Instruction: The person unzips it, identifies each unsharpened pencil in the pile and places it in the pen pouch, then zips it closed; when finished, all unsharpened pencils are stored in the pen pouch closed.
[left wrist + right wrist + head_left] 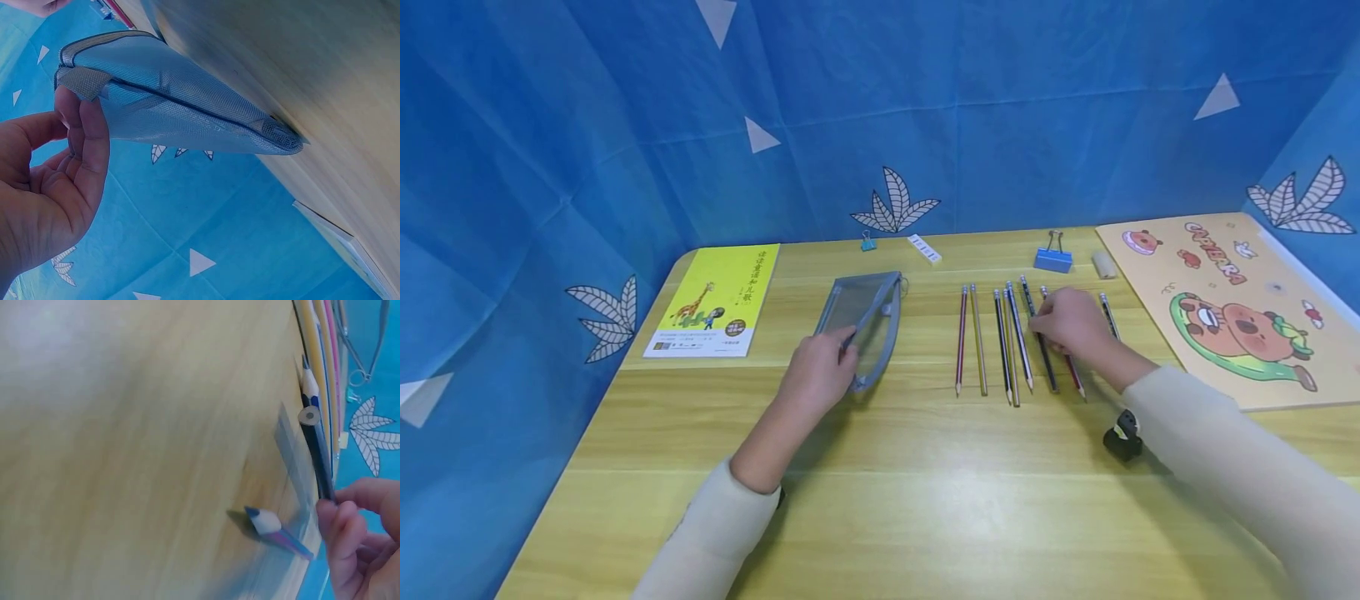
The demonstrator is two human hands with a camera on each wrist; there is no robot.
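My left hand pinches the edge of a grey-blue mesh pencil pouch, whose zipped side gapes wide. In the left wrist view, thumb and fingers hold the pouch by a small fabric tab. Over at the right, my right hand pinches a dark pencil. The right wrist view shows this dark pencil with its flat, unsharpened end away from the fingers. Beneath the hand lies a red pencil. Several more pencils, among them a maroon one, lie in a row to its left.
A yellow book lies at the left. Along the back are a small teal binder clip, a white eraser, a blue binder clip and a pale cylinder. A capybara drawing pad covers the right side.
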